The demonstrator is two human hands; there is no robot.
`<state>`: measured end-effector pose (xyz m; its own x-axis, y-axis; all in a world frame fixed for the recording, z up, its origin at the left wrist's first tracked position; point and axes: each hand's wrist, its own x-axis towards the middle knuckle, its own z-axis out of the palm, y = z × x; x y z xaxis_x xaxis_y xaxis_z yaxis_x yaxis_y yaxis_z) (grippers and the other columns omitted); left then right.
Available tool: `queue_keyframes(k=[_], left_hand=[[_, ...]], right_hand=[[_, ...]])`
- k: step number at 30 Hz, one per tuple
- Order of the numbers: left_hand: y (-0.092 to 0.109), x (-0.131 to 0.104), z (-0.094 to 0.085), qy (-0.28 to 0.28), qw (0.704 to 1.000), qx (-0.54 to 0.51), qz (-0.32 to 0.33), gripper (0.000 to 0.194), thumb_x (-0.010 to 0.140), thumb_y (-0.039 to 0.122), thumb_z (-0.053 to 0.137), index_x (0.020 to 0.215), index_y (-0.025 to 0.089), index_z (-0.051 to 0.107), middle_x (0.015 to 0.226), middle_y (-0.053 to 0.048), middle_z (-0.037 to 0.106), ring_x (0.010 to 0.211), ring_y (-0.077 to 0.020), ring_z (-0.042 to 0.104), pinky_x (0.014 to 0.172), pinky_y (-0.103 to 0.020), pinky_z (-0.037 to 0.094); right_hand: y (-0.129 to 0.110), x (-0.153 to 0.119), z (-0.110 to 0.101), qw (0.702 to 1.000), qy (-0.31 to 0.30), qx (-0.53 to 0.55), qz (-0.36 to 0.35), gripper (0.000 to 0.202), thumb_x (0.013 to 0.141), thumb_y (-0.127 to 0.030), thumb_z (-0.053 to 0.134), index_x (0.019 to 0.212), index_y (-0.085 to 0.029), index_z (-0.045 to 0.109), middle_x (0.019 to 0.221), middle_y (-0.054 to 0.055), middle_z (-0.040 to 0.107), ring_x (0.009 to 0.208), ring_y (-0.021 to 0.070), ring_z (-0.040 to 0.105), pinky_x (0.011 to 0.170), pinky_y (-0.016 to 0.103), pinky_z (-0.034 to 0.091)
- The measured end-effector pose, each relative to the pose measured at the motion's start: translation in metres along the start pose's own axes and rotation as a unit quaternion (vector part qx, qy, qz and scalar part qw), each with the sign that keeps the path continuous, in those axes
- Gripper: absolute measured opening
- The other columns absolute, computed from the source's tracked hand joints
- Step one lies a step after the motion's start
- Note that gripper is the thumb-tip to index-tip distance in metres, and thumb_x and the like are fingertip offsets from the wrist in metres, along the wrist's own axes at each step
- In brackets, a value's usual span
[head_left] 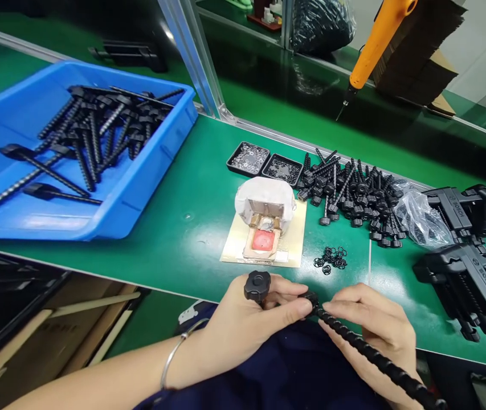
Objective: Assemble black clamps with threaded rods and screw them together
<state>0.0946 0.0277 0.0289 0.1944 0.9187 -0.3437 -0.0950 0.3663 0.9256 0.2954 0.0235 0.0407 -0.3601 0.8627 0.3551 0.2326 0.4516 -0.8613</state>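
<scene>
At the table's front edge, my left hand [264, 313] is closed, its thumb and fingers pinching the head end of a black threaded rod [364, 347]. A black lobed knob [257, 286] sits above that hand's thumb base; whether it belongs to another rod is hidden. Opposite, my right hand [371, 324] has its fingertips closed around the same rod just below the head. The rod slants down to the lower right across that hand. Nearest beyond the hands lie loose black rings [331, 259] and a white fixture [266, 199] with a red pad [264, 240].
A blue bin [157, 171] of black knobbed rods stands left. Two small trays [249, 158] hold tiny parts behind the fixture. Piled knobbed rods [354, 188], a clear plastic bag [420, 216] and black BOSCH-marked parts [465, 279] lie right. An orange electric screwdriver [371, 51] hangs overhead.
</scene>
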Motion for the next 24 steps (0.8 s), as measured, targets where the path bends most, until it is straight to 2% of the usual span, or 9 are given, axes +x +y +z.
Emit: queue_keyframes(k=[5, 8, 11, 16, 18, 20, 22, 24], left_hand=[[0.008, -0.002, 0.001, 0.023, 0.998, 0.057, 0.025, 0.010, 0.068, 0.023, 0.082, 0.076, 0.019, 0.080, 0.070, -0.002, 0.076, 0.064, -0.0215, 0.072, 0.057, -0.025, 0.062], [0.009, -0.001, 0.001, 0.020, 0.998, 0.059, 0.020, 0.008, 0.067, 0.022, 0.082, 0.074, 0.020, 0.080, 0.067, -0.001, 0.075, 0.064, -0.0214, 0.072, 0.057, -0.024, 0.062], [0.006, -0.001, 0.001, 0.012, 1.000, 0.013, 0.016, 0.012, 0.066, 0.021, 0.083, 0.077, 0.020, 0.080, 0.069, -0.002, 0.076, 0.064, -0.0218, 0.073, 0.058, -0.026, 0.063], [-0.002, -0.002, 0.005, -0.005, 0.995, -0.089, 0.043, 0.033, 0.057, 0.008, 0.086, 0.085, 0.023, 0.079, 0.072, 0.001, 0.077, 0.066, -0.0196, 0.075, 0.064, -0.025, 0.065], [-0.004, -0.002, 0.005, 0.019, 0.994, -0.076, 0.075, 0.029, 0.059, 0.008, 0.086, 0.083, 0.025, 0.080, 0.072, 0.001, 0.076, 0.064, -0.0173, 0.075, 0.062, -0.021, 0.063], [-0.005, -0.002, 0.003, 0.037, 0.991, -0.013, 0.129, 0.024, 0.063, 0.009, 0.084, 0.080, 0.025, 0.080, 0.070, 0.001, 0.074, 0.058, -0.0144, 0.072, 0.056, -0.017, 0.060], [-0.004, -0.002, 0.000, 0.029, 0.978, 0.073, 0.195, 0.024, 0.067, 0.007, 0.081, 0.083, 0.024, 0.080, 0.067, 0.002, 0.072, 0.057, -0.0126, 0.069, 0.056, -0.016, 0.058], [-0.002, -0.003, -0.004, 0.012, 0.955, 0.137, 0.261, 0.028, 0.071, 0.004, 0.076, 0.092, 0.022, 0.079, 0.069, 0.002, 0.071, 0.059, -0.0114, 0.068, 0.061, -0.017, 0.058]], right_hand=[[0.010, -0.005, 0.006, 0.999, -0.016, 0.027, 0.013, 0.041, 0.082, -0.001, 0.069, 0.117, -0.022, 0.068, 0.092, 0.003, 0.066, 0.077, 0.0124, 0.065, 0.069, 0.022, 0.056], [0.006, -0.004, 0.006, 1.000, -0.013, 0.005, -0.019, 0.036, 0.081, -0.001, 0.071, 0.112, -0.019, 0.069, 0.089, 0.003, 0.067, 0.073, 0.0112, 0.065, 0.064, 0.019, 0.055], [0.001, -0.001, 0.006, 0.999, 0.006, -0.027, -0.026, 0.026, 0.083, -0.001, 0.070, 0.104, -0.016, 0.071, 0.088, 0.004, 0.067, 0.071, 0.0106, 0.066, 0.063, 0.017, 0.055], [0.007, -0.002, 0.013, 0.998, 0.046, -0.031, -0.030, 0.028, 0.085, -0.001, 0.069, 0.108, -0.017, 0.071, 0.088, 0.005, 0.067, 0.072, 0.0117, 0.066, 0.063, 0.019, 0.056], [0.011, -0.005, 0.018, 0.997, 0.050, -0.033, -0.054, 0.034, 0.084, 0.002, 0.068, 0.112, -0.018, 0.070, 0.087, 0.005, 0.066, 0.071, 0.0130, 0.066, 0.062, 0.022, 0.056], [0.015, -0.008, 0.021, 0.995, 0.057, -0.027, -0.081, 0.041, 0.085, 0.003, 0.066, 0.120, -0.020, 0.068, 0.086, 0.006, 0.066, 0.073, 0.0156, 0.065, 0.062, 0.026, 0.055], [0.017, -0.012, 0.022, 0.994, 0.049, -0.011, -0.093, 0.046, 0.088, 0.003, 0.061, 0.126, -0.023, 0.066, 0.086, 0.006, 0.066, 0.077, 0.0176, 0.065, 0.063, 0.030, 0.055], [0.017, -0.015, 0.019, 0.997, 0.029, 0.002, -0.069, 0.048, 0.090, 0.003, 0.056, 0.127, -0.025, 0.066, 0.093, 0.007, 0.066, 0.084, 0.0178, 0.066, 0.068, 0.029, 0.057]])
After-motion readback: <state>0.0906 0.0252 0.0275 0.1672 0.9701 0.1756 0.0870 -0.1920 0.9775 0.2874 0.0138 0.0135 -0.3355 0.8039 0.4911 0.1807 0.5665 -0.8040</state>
